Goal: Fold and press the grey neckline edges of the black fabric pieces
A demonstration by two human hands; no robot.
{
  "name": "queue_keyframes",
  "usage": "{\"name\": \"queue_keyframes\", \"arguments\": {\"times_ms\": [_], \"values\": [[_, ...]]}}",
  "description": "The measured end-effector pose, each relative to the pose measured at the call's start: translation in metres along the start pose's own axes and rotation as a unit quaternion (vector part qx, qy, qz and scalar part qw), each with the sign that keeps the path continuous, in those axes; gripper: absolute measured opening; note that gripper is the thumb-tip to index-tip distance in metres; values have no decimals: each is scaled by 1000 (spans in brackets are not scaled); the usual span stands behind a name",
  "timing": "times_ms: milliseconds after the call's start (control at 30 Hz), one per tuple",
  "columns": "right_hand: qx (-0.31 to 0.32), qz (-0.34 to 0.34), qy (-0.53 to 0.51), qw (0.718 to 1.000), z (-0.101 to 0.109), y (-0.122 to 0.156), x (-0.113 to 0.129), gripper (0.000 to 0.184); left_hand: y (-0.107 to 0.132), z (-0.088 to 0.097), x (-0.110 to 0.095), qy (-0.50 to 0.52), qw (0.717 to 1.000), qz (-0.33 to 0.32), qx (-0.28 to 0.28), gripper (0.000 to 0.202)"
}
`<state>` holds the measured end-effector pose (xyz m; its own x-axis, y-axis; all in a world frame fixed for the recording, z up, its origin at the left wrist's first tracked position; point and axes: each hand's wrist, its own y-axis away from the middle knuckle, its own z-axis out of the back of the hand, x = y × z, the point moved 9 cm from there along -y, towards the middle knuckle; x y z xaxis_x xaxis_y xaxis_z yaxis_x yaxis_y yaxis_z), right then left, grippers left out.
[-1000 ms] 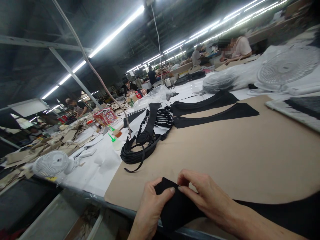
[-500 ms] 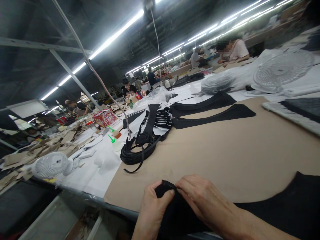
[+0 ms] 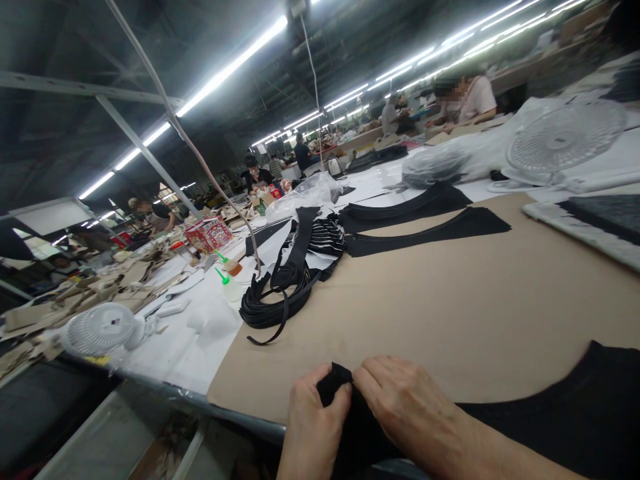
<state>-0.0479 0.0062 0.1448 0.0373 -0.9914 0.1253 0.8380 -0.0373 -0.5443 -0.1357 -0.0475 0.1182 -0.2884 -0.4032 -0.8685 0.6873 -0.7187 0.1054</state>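
Close to the table's front edge, my left hand (image 3: 317, 413) pinches the folded edge of a black sheet of material (image 3: 361, 433) between thumb and fingers. Right beside it, my right hand (image 3: 403, 393) has its fingertips closed on the same edge. The sheet hangs down below both hands, and its lower part leaves the picture. More black material (image 3: 565, 407) with a curved edge lies to the right, partly behind my right forearm. Whether it is one piece with the held sheet I cannot tell.
A coil of black strips (image 3: 275, 303) lies on the tan board (image 3: 425, 307), near curved black pieces (image 3: 430, 230). Small bottles with green tips (image 3: 230, 287) and a white fan (image 3: 100, 330) stand left. Another fan (image 3: 565, 140) is at back right. People (image 3: 470, 100) work farther off.
Both hands have shifted slightly to the right with the black sheet. Its folded top between my fingers has changed shape a little. Things on the table stay put.
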Motion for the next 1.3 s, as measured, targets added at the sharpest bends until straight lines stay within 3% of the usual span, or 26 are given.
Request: {"name": "queue_keyframes", "arguments": {"times_ms": [133, 300, 833, 933, 1100, 1300], "values": [[14, 4, -8, 1000, -8, 3, 1, 27, 1, -1, -3, -44, 999, -19, -2, 17], [17, -25, -38, 999, -12, 5, -4, 26, 2, -4, -1, -29, 1000, -6, 10, 16], [-1, -66, -106, 992, 0, 4, -15, 20, 2, -1, 8, 4, 999, 30, -40, 18], [11, -109, -167, 980, 1, 4, -24, 20, 3, 0, 9, 14, 998, 37, -49, 17], [79, -168, -311, 932, 1, 3, -36, 16, 4, 4, 9, 74, 995, 32, -65, 21], [61, -193, -373, 906, 14, -1, -49, 23, 8, -5, 10, 188, 979, 74, 11, 29]]}}
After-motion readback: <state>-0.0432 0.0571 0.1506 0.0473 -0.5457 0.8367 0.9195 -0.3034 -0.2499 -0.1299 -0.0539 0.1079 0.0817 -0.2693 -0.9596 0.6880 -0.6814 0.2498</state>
